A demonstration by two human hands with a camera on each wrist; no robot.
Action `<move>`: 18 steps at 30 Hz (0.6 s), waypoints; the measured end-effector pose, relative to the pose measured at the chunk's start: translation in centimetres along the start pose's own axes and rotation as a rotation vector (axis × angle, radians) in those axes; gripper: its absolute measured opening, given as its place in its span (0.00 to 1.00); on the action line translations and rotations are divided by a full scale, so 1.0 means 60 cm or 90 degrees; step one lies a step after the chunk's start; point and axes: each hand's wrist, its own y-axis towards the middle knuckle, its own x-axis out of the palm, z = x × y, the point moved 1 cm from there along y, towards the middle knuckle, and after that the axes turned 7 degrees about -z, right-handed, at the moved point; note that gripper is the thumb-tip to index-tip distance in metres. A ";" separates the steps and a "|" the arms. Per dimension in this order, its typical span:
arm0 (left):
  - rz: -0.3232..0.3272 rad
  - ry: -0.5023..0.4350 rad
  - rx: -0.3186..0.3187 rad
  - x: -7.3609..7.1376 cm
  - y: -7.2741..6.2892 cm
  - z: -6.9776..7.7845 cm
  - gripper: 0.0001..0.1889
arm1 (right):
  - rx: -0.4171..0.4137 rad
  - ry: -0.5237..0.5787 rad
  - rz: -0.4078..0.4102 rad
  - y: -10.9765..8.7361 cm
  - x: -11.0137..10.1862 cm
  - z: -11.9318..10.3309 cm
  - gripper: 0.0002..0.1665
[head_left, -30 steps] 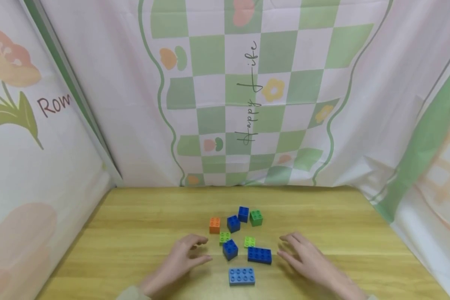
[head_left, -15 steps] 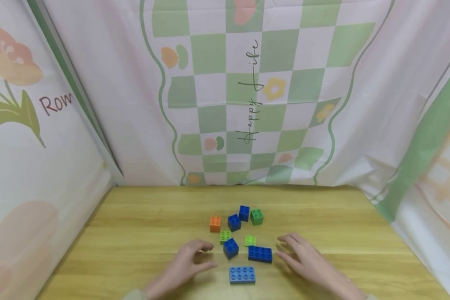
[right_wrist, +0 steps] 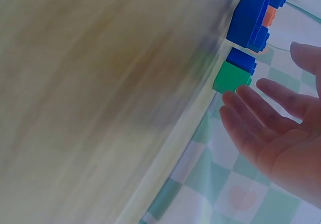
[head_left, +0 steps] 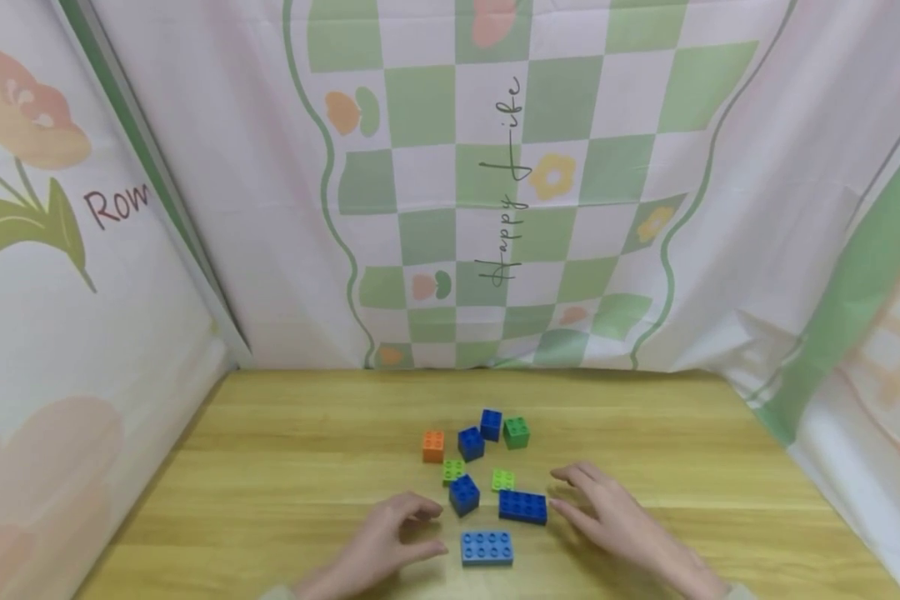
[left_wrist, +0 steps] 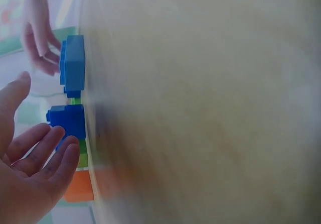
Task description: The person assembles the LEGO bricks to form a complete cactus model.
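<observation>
My left hand (head_left: 390, 537) is just left of the light blue eight-stud brick (head_left: 487, 548), thumb and fingers apart with nothing between them. Beside the dark blue eight-stud brick (head_left: 522, 507), on its right, my right hand (head_left: 607, 512) has its fingers loosely bent and holds nothing. A small dark blue brick (head_left: 464, 495) sits between the hands, overlapping a lime green brick (head_left: 453, 472) in the head view. Another lime brick (head_left: 503, 480) lies behind the long dark blue one. The left wrist view shows the light blue brick (left_wrist: 74, 63) beyond my left thumb.
Farther back on the wooden table (head_left: 285, 442) stand an orange brick (head_left: 433, 447), two small dark blue bricks, the nearer one (head_left: 471, 444) and the farther one (head_left: 491, 425), and a green brick (head_left: 517, 432). A patterned curtain (head_left: 420, 208) hangs along the table's back edge.
My left hand has moved right and toward the front, closer to the light blue brick. My right hand has shifted slightly left, toward the long dark blue brick. The bricks keep their arrangement.
</observation>
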 end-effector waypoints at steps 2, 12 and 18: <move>-0.004 -0.006 0.001 0.001 0.000 0.003 0.26 | -0.005 -0.003 0.001 0.002 -0.001 -0.002 0.19; 0.013 0.002 0.024 0.004 0.000 0.004 0.26 | -0.037 -0.022 0.003 0.014 -0.003 -0.012 0.20; -0.002 -0.011 0.005 0.004 0.000 0.002 0.26 | -0.067 -0.022 0.003 0.026 -0.005 -0.022 0.20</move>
